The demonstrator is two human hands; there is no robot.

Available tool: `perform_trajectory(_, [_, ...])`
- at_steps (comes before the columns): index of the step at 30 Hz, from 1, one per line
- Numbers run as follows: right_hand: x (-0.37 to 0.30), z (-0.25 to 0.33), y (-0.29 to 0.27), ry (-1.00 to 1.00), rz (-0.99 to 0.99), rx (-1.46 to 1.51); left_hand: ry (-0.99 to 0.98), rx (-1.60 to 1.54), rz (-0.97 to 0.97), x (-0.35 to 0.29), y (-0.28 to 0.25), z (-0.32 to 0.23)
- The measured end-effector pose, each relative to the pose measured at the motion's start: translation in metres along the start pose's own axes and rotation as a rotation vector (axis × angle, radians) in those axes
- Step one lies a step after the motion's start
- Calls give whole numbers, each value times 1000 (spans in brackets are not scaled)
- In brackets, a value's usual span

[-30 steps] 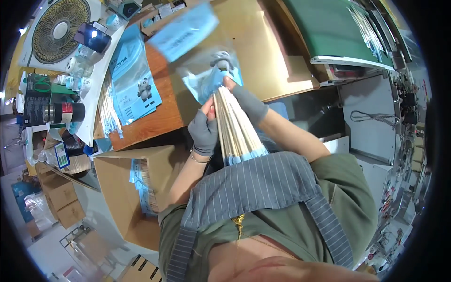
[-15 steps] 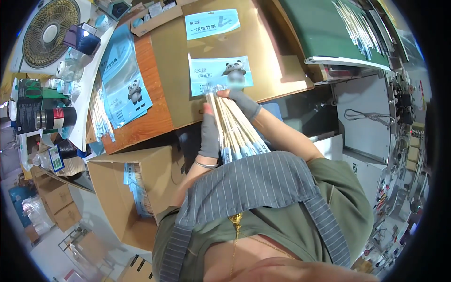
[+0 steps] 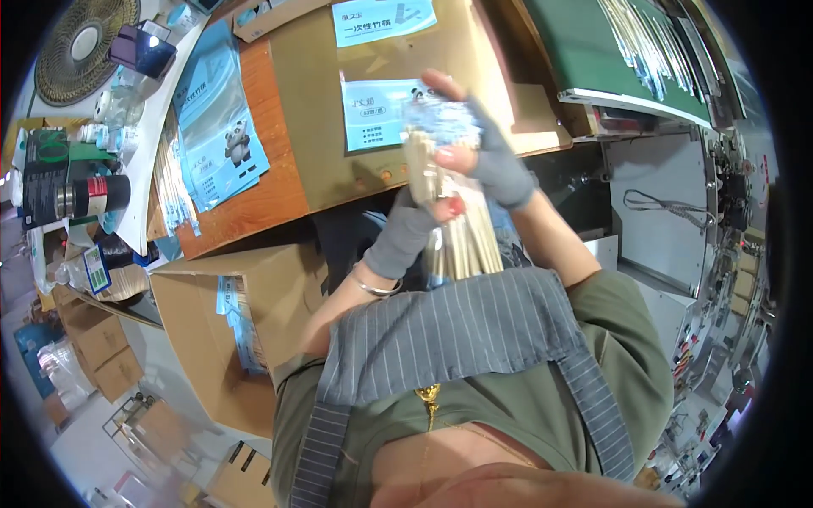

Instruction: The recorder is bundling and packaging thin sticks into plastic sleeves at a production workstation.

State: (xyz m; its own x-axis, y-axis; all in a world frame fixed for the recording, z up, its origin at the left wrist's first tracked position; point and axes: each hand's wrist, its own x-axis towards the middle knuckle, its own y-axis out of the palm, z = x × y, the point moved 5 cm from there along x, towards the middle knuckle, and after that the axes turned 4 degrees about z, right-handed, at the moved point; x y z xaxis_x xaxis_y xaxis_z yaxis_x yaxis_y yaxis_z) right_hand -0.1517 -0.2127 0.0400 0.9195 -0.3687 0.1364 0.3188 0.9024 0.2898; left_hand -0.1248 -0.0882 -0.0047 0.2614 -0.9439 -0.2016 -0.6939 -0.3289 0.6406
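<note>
A bundle of paper-wrapped chopsticks [image 3: 461,245] is upright in front of my apron, spread a little at its lower end. My right hand [image 3: 504,165], in a grey fingerless glove, is wrapped round its upper part, where the blue and white wrapper ends bunch together. Lower down, my gloved left hand [image 3: 405,233] closes on the bundle's left side with the thumb across the sticks. Beyond my hands lies a clear and blue plastic bag [image 3: 368,118] with a panda print, flat on the tan work surface [image 3: 309,135]. The bundle and my right hand partly cover the print.
More panda-printed bags [image 3: 207,110] are stacked at left, beside loose wrapped chopsticks [image 3: 174,190]. An open carton [image 3: 199,339] holding packed goods stands below the table. At far right, wrapped chopsticks [image 3: 639,42] lie on a green surface [image 3: 567,51]. A fan [image 3: 85,42] is at upper left.
Both hands and the chopsticks have shifted right. The bundle is gathered tighter and more upright, its top now covering the bag's panda. My right hand has come round the top. The view has tilted slightly.
</note>
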Motion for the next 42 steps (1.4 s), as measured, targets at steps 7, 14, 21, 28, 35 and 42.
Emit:
perform_trajectory(7, [-23,-33,-46,203,320,448,-262,-23,188,12,17,39])
perform_trajectory(14, [-38,-26,-40,227,120,584,816,2128,-154,42,-85,-45])
perform_trajectory(21, [-30,-41,-43,300,152,609,484,1928,-225,58,-106,-52])
perform_trajectory(28, [-10,-94,-27,507,191,572,875,1717,-305,39,-50,-53])
perform_trajectory(35, [-1,-90,-7,406,-19,504,1015,1615,-43,-1,-14,-53])
perform_trajectory(42, [-46,-54,21,433,-86,296,1040,1536,-252,-38,-21,-44])
